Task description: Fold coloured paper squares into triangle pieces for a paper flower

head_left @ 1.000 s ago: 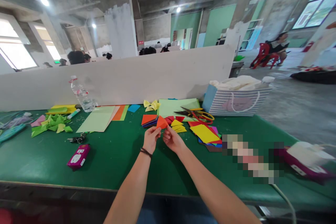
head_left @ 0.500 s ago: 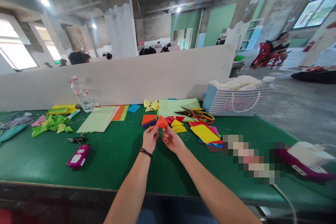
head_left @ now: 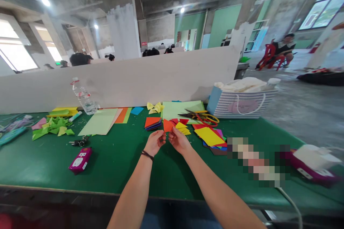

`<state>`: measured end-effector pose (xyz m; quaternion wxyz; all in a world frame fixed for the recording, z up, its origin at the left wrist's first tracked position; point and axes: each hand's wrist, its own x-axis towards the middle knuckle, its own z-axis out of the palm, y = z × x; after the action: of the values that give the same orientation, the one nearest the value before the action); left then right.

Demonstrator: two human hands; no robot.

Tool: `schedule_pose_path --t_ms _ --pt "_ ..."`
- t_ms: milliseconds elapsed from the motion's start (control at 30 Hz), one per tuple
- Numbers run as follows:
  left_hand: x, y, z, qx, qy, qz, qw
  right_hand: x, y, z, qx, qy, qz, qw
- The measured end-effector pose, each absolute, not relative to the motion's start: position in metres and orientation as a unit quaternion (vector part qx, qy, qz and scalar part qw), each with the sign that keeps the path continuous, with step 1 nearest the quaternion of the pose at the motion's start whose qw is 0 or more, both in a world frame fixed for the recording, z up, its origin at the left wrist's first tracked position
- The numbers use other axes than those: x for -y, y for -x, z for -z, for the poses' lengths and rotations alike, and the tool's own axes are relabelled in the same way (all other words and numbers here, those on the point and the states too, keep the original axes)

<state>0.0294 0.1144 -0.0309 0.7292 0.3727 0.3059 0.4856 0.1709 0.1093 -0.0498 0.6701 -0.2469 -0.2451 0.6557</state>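
Note:
A small folded piece of orange paper (head_left: 168, 125) is held up just above the table, between both hands. My right hand (head_left: 180, 141) pinches its right edge. My left hand (head_left: 156, 143), with a dark bracelet at the wrist, has thumb and finger closed at its lower left corner. Just behind lies a small stack of paper (head_left: 152, 122), orange on top with dark purple below. Folded yellow paper pieces (head_left: 183, 129) and folded red pieces (head_left: 184, 121) lie beside my right hand.
Scissors (head_left: 199, 116) rest on pale green sheets at the back. Coloured paper (head_left: 211, 136) is piled to the right, before a striped bag (head_left: 244, 103). Left are a bottle (head_left: 84, 96), keys (head_left: 80, 142), a purple tissue pack (head_left: 81, 160) and green folded pieces (head_left: 55, 127). A white partition (head_left: 150, 82) stands behind.
The orange paper has turned and shifted slightly right. My left fingers have moved from its left side down to its lower corner.

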Motion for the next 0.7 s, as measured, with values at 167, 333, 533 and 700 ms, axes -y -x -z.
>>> schedule_pose_path --t_ms 167,333,533,700 --pt "-0.113 -0.030 0.030 -0.319 -0.395 -0.437 0.743 -0.104 -0.168 0.044 0.274 0.256 -0.652 0.659" --pt "-0.111 -0.031 0.030 -0.326 -0.399 -0.420 0.747 -0.101 -0.164 0.041 0.308 0.266 -0.642 0.650" --pt "-0.111 -0.029 0.029 -0.332 -0.388 -0.397 0.763 -0.099 -0.164 0.039 0.338 0.273 -0.626 0.647" --pt "-0.114 -0.027 0.030 -0.336 -0.370 -0.376 0.780 -0.097 -0.162 0.039 0.344 0.277 -0.612 0.655"
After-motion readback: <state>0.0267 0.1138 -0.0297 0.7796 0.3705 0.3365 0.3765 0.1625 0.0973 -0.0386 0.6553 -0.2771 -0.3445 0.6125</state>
